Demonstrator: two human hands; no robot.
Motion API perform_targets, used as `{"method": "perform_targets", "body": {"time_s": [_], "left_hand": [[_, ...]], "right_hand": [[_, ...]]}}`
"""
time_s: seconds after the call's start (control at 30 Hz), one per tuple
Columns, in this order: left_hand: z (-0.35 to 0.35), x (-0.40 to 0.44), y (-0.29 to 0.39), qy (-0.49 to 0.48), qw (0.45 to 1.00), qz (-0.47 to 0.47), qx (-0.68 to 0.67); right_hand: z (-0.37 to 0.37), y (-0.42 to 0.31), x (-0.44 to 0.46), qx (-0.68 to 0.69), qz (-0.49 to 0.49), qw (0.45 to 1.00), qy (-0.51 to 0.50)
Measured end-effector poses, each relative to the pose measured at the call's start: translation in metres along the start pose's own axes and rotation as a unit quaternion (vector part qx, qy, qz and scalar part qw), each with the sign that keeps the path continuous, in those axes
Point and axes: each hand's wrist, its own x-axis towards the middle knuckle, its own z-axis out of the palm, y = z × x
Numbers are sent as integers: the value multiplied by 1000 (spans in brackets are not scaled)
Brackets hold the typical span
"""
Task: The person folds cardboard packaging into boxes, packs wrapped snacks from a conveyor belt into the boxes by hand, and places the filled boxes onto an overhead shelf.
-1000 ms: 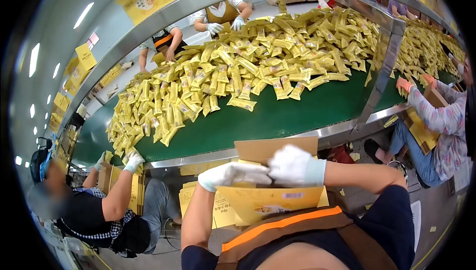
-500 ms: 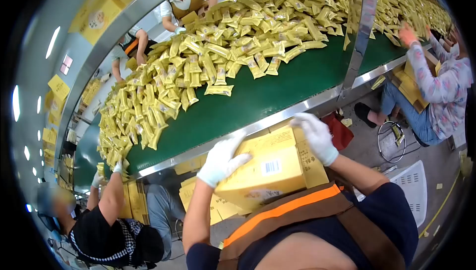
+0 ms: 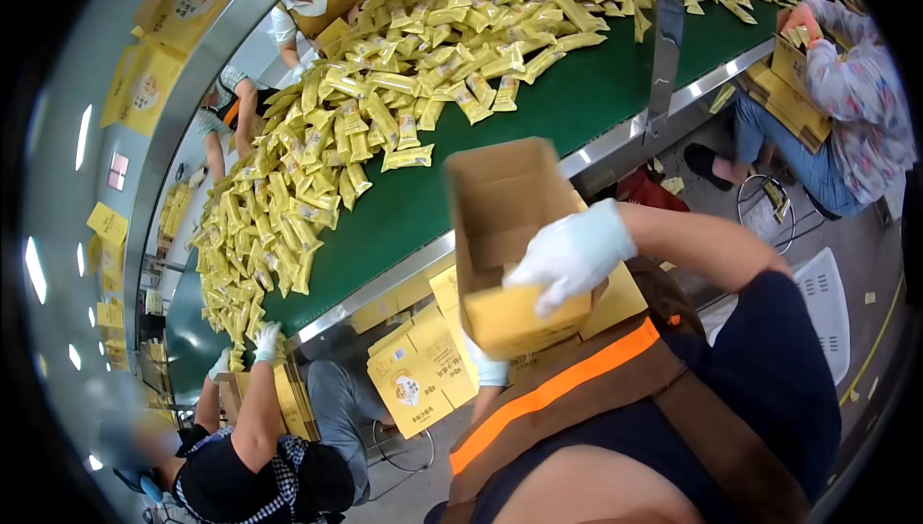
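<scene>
In front of my body is a yellow cardboard box (image 3: 524, 327), tilted with its open top facing me. Its brown inside shows no contents. My right hand (image 3: 575, 253), in a white glove, reaches across the opening, with bent fingers closed on the near flap. My left hand (image 3: 490, 366), gloved too, is at the underside of the box; its fingers are hidden behind the cardboard. Flattened yellow cartons (image 3: 418, 375) are stacked to the left below the belt edge.
A green conveyor belt (image 3: 404, 236) with a metal rim carries a heap of yellow wrapped packets (image 3: 327, 139). A metal post (image 3: 666, 43) rises at its near edge. Co-workers sit left (image 3: 260, 428) and right (image 3: 846, 111); others work across. A white crate (image 3: 822, 303) is at right.
The box has turned from its closed printed side to its open top facing me. My right hand has moved left and down onto the flap; my left has gone underneath.
</scene>
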Motion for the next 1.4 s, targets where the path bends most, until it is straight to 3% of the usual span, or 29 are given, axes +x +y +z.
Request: {"method": "perform_targets", "body": {"time_s": [0.03,0.07,0.13,0.17,0.2,0.27,0.33,0.37,0.4,0.47,0.53,0.6,0.63,0.67,0.73,0.87,0.9,0.93,0.97,1.0,1.03,1.13,1.17,1.2,1.23,1.3,1.33,1.37,1.4], "left_hand": [[12,-2,-22,-21,999,-27,13],[20,4,5,-42,997,-54,27],[-19,42,93,21,994,74,74],[-33,61,143,78,964,204,153],[-43,78,186,24,975,187,120],[-36,98,241,-149,950,242,130],[-15,94,238,-243,805,302,450],[-14,93,218,-258,745,306,533],[-19,92,209,-295,724,232,579],[-33,86,198,-255,772,213,541],[-38,77,162,-255,869,108,409],[-39,74,109,-240,955,129,117],[-26,57,137,-242,961,-90,-102],[-17,42,117,-201,974,-53,-89],[-5,20,143,-166,977,-67,-117],[0,39,128,-107,994,-2,-10],[-5,57,125,-70,995,43,54],[-9,82,121,-33,988,92,118],[-13,111,123,-16,977,126,169],[-19,143,124,-4,963,156,220],[-20,177,112,-13,963,146,226],[-32,267,32,-49,945,132,294],[-38,283,-6,-29,944,113,309],[-43,292,-20,-23,954,26,298],[-44,298,-29,-21,950,37,310],[-32,304,-26,-20,945,64,319],[-27,303,-21,-28,942,78,325],[-20,305,-21,-24,953,84,290],[-12,310,-20,-29,952,106,285]], "right_hand": [[6,1,8,-29,2,999,-37],[22,4,21,-57,3,995,-76],[44,4,50,-105,-1,988,-113],[52,1,65,-124,-8,986,-113],[55,-2,74,-144,-14,983,-114],[56,-13,77,-134,-7,987,-88],[48,-17,64,-81,0,995,-51],[45,-6,54,-85,28,996,4],[48,6,42,-87,58,993,56],[103,52,25,-299,76,897,316],[121,65,26,-175,85,911,364],[133,65,30,-97,92,906,402],[135,67,27,-42,80,909,407],[136,68,18,-47,80,909,406],[136,70,4,-52,82,908,408],[76,107,-3,7,-3,910,414],[50,123,-4,94,85,878,462],[10,144,3,154,68,824,540],[-30,182,13,54,45,773,631],[-70,215,18,9,116,714,690],[-111,274,21,-83,108,651,747],[-198,365,7,-26,333,408,850],[-207,422,-15,61,356,452,816],[-207,491,-38,145,377,489,773],[-204,549,-44,165,350,564,730],[-193,458,-14,71,378,710,590],[-185,476,8,153,362,711,582],[-175,466,28,-63,327,807,487],[-164,455,48,-294,258,822,413]]}}
